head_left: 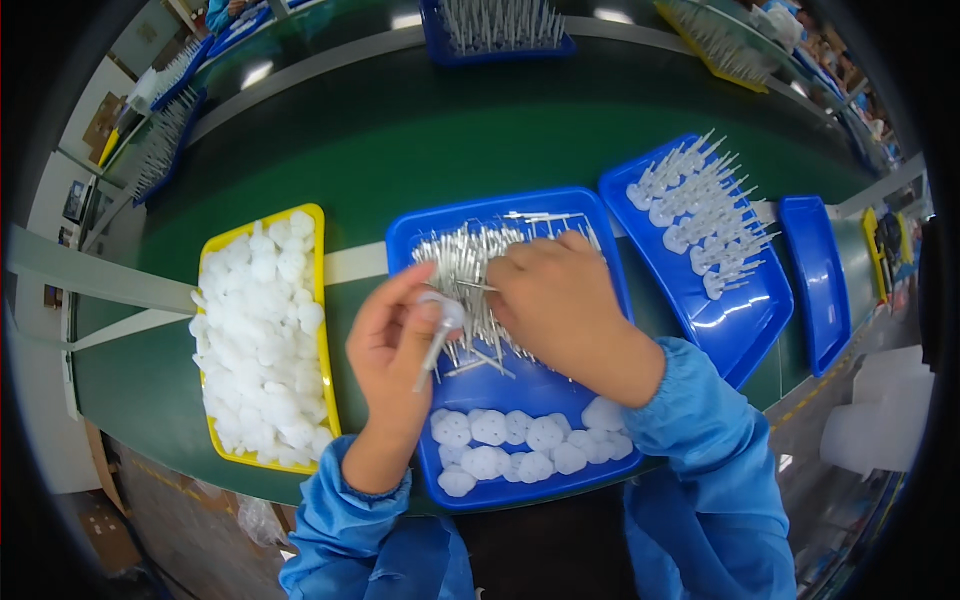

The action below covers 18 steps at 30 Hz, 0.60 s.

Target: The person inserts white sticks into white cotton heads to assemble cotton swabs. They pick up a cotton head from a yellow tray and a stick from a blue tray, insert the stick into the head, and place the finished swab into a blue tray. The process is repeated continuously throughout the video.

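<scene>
Over the middle blue tray (540,385), my left hand (390,345) is closed, thumb and fingers pinching a translucent white plastic disc with a stem (433,352). The stem slants downward out of the grip. Close beside it, my right hand (560,305) is closed with fingers bent, and a thin silvery rod (476,287) sticks out from its fingertips toward the left hand. Below both hands lies a dense heap of thin silvery rods (460,255). Along the near end of the same tray sit several white scalloped discs (545,433).
To the left, a yellow tray (325,340) holds a heap of white discs (260,330). Right of me, a blue tray (740,335) carries rows of discs with upright rods (705,215). Beyond it lies another blue tray (815,280). Filled trays (500,58) stand across the green table (330,135).
</scene>
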Motion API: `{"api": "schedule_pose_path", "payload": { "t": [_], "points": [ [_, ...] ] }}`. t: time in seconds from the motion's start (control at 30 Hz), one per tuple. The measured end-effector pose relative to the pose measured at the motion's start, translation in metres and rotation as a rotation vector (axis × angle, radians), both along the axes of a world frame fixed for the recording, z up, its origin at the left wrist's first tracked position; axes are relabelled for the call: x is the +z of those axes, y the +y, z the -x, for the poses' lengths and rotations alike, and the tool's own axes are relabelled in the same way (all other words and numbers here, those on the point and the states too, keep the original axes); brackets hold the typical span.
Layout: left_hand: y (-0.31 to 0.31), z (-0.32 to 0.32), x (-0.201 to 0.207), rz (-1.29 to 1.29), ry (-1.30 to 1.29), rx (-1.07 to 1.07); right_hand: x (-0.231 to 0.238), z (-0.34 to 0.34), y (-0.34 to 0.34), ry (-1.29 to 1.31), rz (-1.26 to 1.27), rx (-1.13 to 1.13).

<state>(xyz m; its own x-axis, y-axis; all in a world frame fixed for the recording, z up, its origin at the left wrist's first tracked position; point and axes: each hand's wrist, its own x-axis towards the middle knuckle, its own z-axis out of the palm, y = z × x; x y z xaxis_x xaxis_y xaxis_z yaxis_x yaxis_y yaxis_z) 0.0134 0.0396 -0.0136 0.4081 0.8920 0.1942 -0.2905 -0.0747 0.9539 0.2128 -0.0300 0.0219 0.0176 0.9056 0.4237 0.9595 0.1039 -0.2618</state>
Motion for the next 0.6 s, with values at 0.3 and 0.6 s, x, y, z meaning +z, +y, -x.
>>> {"api": "schedule_pose_path", "payload": {
  "t": [0.3, 0.6],
  "points": [
    [-0.006, -0.005, 0.007, -0.042, 0.262, -0.221, -0.002, -0.016, -0.042, 0.506, 0.036, 0.202],
    [-0.001, 0.002, 0.013, -0.093, 0.312, -0.263, -0.005, -0.021, -0.046, 0.417, -0.032, 0.192]
  ]
}}
